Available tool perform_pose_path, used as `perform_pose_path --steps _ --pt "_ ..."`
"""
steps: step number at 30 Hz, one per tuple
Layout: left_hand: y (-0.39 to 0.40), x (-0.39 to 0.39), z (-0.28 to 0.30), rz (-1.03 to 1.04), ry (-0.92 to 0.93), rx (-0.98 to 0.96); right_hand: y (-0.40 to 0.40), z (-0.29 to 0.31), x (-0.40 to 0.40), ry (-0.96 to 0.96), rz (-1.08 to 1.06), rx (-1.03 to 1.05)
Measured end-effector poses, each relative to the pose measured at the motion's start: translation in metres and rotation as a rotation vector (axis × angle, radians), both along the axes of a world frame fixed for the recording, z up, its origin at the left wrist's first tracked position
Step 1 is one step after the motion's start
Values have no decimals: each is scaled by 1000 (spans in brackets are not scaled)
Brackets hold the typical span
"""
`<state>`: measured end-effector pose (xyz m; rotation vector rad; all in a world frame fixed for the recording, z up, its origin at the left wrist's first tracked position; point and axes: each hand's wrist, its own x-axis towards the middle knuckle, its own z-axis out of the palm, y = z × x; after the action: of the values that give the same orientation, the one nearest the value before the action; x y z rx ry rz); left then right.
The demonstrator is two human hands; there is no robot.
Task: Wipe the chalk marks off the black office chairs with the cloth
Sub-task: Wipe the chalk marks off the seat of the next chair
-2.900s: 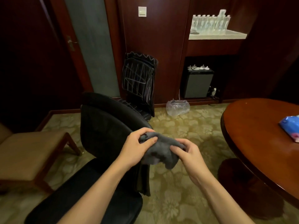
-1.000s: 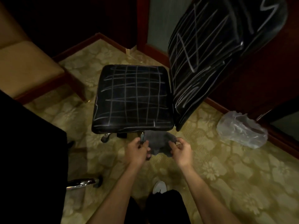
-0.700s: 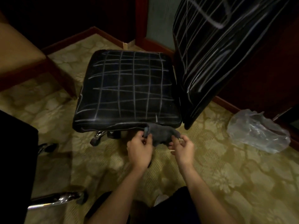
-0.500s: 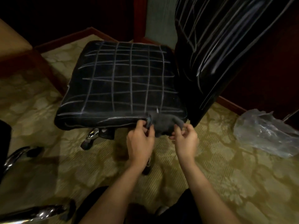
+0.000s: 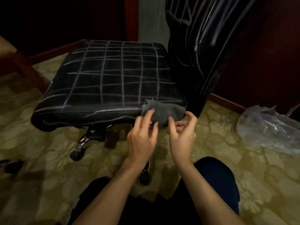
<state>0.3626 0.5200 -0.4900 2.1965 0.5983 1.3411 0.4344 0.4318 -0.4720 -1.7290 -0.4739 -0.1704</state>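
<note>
You hold the grey cloth (image 5: 163,112) bunched between both hands, right at the near edge of the black chair seat (image 5: 112,78), close to the corner where the seat meets the backrest (image 5: 199,51). The cloth's upper edge overlaps the seat's stitched front seam; whether it presses on the leather or only hangs against it cannot be told.

Your left hand (image 5: 142,138) has its fingers spread and lightly bent, the fingertips touching the cloth's left side. Your right hand (image 5: 182,132) curls its fingers and thumb around the cloth's right and lower edge, pinching it.

Beyond your hands, the seat carries a grid of white chalk marks (image 5: 123,73) across its whole top, with more streaks running down its front edge to the left of your left hand. The backrest rises to the right of the seat, beyond your right hand, scrawled with long chalk strokes.

Below the seat, left of your left hand, the chrome chair base (image 5: 83,139) ends in a black caster (image 5: 76,155); another caster (image 5: 145,178) sits between your forearms. A crumpled clear plastic bag (image 5: 269,129) lies on the patterned carpet (image 5: 40,176) well to the right of your right hand. Your dark-trousered knees (image 5: 217,179) show beneath your arms.
</note>
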Motion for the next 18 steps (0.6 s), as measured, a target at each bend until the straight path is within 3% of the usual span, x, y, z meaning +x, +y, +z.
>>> perform_pose_path --steps 4,8,10,12,18 --pt "-20 1 19 23 -222 -613 9 10 -7 412 -63 295" --pt "-26 13 24 154 -266 -971 21 16 -3 788 -115 551" --pt "-28 14 26 99 -154 -1210 22 15 -3 833 -118 534" --pt "-30 14 28 9 -72 -1321 21 16 -2 835 -122 505" --pt "-31 27 41 53 -160 -1405 25 24 7 784 -207 406"
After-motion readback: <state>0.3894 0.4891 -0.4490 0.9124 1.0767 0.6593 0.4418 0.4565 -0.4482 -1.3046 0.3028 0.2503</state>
